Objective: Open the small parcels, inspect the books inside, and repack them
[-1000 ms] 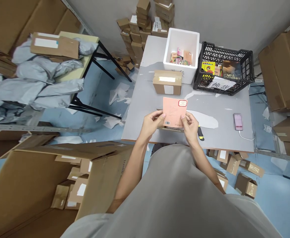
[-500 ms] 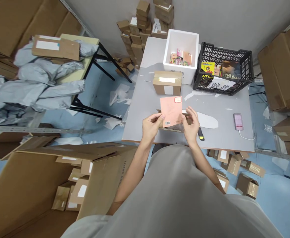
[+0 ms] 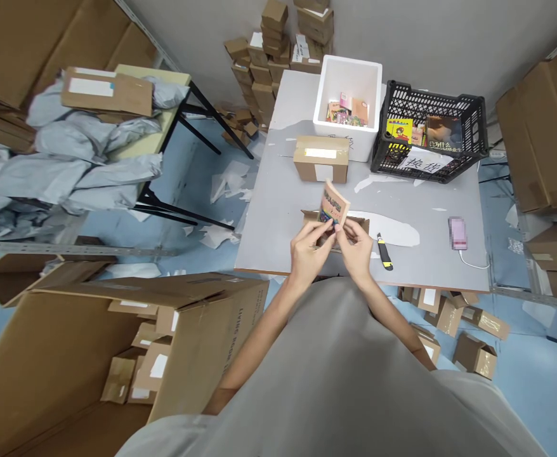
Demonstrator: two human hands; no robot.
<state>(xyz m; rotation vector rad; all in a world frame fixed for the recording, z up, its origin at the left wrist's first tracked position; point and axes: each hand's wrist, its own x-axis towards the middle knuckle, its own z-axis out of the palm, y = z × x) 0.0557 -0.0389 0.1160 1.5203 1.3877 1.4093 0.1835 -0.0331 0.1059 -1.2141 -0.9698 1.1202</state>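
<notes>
A small pink book (image 3: 333, 206) is held upright and tilted above an open cardboard box (image 3: 360, 226) at the table's near edge. My left hand (image 3: 308, 249) pinches the book's lower left part, and my right hand (image 3: 354, 246) grips its lower right corner. The two hands nearly touch. Its illustrated cover faces me. Both hands partly hide the box below. A black and yellow utility knife (image 3: 384, 252) lies just right of my right hand.
Behind the box stands a taped carton (image 3: 321, 158). A white foam bin (image 3: 347, 95) and a black crate (image 3: 429, 130), both holding books, are at the back. A phone (image 3: 458, 233) lies right on the grey table (image 3: 269, 222). A large carton (image 3: 212, 343) stands left.
The book has turned from its barcode side to its illustrated cover and tilted. Both hands have come closer together, my left moving right and my right moving left. More of the box and knife shows.
</notes>
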